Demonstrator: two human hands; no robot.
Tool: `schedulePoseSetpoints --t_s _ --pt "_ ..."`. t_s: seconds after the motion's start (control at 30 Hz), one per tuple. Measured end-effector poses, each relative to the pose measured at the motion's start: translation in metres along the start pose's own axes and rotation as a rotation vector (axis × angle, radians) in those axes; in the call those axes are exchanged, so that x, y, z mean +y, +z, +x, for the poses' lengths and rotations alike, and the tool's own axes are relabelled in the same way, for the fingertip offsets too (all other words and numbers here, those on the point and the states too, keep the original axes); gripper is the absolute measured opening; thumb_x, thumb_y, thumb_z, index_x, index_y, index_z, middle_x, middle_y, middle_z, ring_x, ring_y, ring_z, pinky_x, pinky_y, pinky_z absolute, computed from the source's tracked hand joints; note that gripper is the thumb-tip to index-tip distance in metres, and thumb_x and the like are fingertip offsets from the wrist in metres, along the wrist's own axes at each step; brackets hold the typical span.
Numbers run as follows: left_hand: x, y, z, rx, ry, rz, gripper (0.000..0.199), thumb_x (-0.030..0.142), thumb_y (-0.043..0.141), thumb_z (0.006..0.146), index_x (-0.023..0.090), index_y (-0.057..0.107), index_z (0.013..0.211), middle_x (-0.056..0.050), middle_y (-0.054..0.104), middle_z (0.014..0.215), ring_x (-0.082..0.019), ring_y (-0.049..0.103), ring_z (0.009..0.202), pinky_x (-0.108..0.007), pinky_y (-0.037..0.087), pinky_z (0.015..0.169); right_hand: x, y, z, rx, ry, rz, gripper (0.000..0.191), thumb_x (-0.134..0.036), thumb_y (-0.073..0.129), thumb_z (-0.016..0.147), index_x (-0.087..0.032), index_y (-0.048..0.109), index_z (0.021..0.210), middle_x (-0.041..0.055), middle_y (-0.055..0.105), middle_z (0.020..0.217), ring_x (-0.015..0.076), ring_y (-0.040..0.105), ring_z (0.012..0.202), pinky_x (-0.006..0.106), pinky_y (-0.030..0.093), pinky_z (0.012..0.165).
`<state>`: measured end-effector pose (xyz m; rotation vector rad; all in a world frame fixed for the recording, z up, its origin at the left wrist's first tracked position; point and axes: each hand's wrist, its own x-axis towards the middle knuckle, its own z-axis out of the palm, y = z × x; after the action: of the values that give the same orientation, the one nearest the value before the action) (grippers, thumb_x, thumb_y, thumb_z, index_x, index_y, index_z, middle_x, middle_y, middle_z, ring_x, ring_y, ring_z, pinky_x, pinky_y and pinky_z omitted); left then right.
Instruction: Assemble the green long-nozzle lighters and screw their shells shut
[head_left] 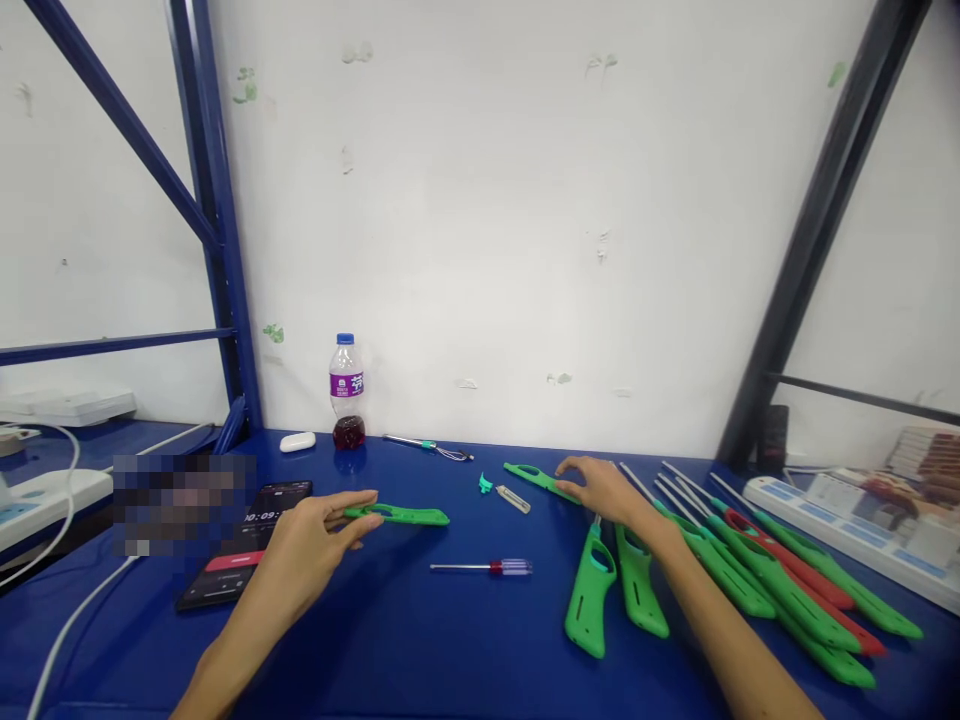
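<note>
My left hand (pixel 319 535) pinches one end of a green casing piece (pixel 412 516) between thumb and fingers, left of the middle. Further back, my right hand (pixel 596 485) has its fingers at the right end of another green casing piece (pixel 536 478) lying on the blue table; whether they grip it is unclear. Between the hands lie a small teal part (pixel 485 484) and a clear inner piece (pixel 514 499). A screwdriver (pixel 487 567) with a purple and red handle lies in front. Behind these rests a metal rod with wires (pixel 427 445).
Several green lighters (pixel 590 600) and red ones (pixel 817 580) lie at the right, partly under my right forearm. A bottle (pixel 347 395) and white case (pixel 298 442) stand near the wall. A phone (pixel 225 570) lies left. Power strips (pixel 847 530) sit at the sides.
</note>
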<state>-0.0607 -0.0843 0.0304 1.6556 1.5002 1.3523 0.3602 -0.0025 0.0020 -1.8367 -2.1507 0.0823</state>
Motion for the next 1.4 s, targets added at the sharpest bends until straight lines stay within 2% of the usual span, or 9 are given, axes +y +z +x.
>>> schedulePoseSetpoints --t_s 0.17,0.27,0.37,0.5,0.73,1.0,1.2,1.3,1.4 --pt "-0.015 -0.002 0.004 -0.080 0.056 0.175 0.028 0.043 0.069 0.077 0.023 0.086 0.087 -0.009 0.081 0.115 -0.033 0.080 0.088 -0.037 0.065 0.067 -0.018 0.007 -0.002 0.060 -0.026 -0.081 0.029 -0.038 0.058 0.101 -0.023 0.071 0.123 0.0125 0.074 0.122 0.0306 0.069 0.113 0.041 0.049 0.096" --pt "-0.025 0.002 0.004 -0.062 0.098 0.295 0.022 0.033 0.065 0.079 0.023 0.084 0.087 -0.011 0.078 0.124 -0.034 0.077 0.101 -0.042 0.062 0.084 -0.022 0.016 -0.003 0.041 -0.007 -0.124 0.031 -0.035 0.059 0.099 -0.022 0.072 0.124 0.0149 0.078 0.112 0.0349 0.072 0.107 0.041 0.050 0.088" --pt "-0.034 0.008 0.002 -0.080 0.139 0.402 0.017 0.023 0.065 0.079 0.023 0.081 0.085 -0.010 0.079 0.116 -0.031 0.073 0.106 -0.041 0.055 0.095 -0.022 0.021 -0.003 0.042 0.010 -0.151 0.030 -0.027 0.058 0.098 -0.023 0.072 0.125 0.0160 0.079 0.112 0.0360 0.073 0.108 0.040 0.050 0.088" --pt "-0.041 0.014 -0.002 -0.132 0.147 0.500 0.016 0.018 0.063 0.081 0.024 0.077 0.087 -0.005 0.078 0.093 -0.028 0.073 0.094 -0.036 0.053 0.083 -0.023 0.019 -0.003 0.075 0.018 -0.119 0.033 -0.021 0.058 0.094 -0.023 0.071 0.125 0.0158 0.080 0.105 0.0359 0.074 0.103 0.039 0.049 0.087" --pt "-0.036 0.015 -0.004 -0.173 0.164 0.577 0.022 0.019 0.059 0.089 0.024 0.076 0.101 -0.007 0.076 0.102 -0.027 0.072 0.095 -0.036 0.052 0.082 -0.034 -0.004 -0.006 0.150 -0.045 0.232 0.037 -0.030 0.042 0.101 -0.024 0.067 0.127 0.0111 0.078 0.110 0.0285 0.075 0.092 0.039 0.052 0.086" --pt "-0.032 0.018 -0.002 -0.171 0.188 0.601 0.024 0.025 0.062 0.091 0.020 0.076 0.110 -0.011 0.077 0.106 -0.033 0.072 0.101 -0.044 0.055 0.088 -0.079 -0.012 -0.021 -0.061 -0.209 0.662 0.047 -0.059 0.051 0.099 -0.021 0.067 0.123 0.0028 0.071 0.076 0.0185 0.064 0.060 0.030 0.050 0.059" --pt "-0.015 0.023 -0.013 -0.182 0.329 0.545 0.042 0.031 0.057 0.100 0.026 0.063 0.142 -0.009 0.067 0.140 -0.030 0.057 0.134 -0.050 0.045 0.115 -0.099 -0.012 -0.032 -0.227 -0.291 0.762 0.039 -0.057 0.061 0.097 -0.025 0.071 0.116 0.0044 0.071 0.096 0.0144 0.061 0.062 0.028 0.049 0.059" --pt "-0.012 0.031 -0.021 -0.244 0.480 0.506 0.051 0.028 0.062 0.099 0.032 0.055 0.149 -0.006 0.066 0.143 -0.028 0.061 0.132 -0.048 0.049 0.113 -0.107 -0.012 -0.037 -0.298 -0.316 0.783 0.038 -0.056 0.064 0.096 -0.024 0.074 0.113 0.0042 0.070 0.096 0.0139 0.061 0.064 0.028 0.051 0.062" --pt "-0.014 0.038 -0.025 -0.266 0.610 0.555 0.043 0.020 0.060 0.099 0.031 0.065 0.140 -0.004 0.075 0.129 -0.026 0.070 0.116 -0.046 0.054 0.106 -0.114 -0.012 -0.041 -0.369 -0.343 0.800 0.039 -0.057 0.064 0.096 -0.023 0.074 0.113 0.0052 0.071 0.097 0.0141 0.062 0.066 0.028 0.053 0.063"
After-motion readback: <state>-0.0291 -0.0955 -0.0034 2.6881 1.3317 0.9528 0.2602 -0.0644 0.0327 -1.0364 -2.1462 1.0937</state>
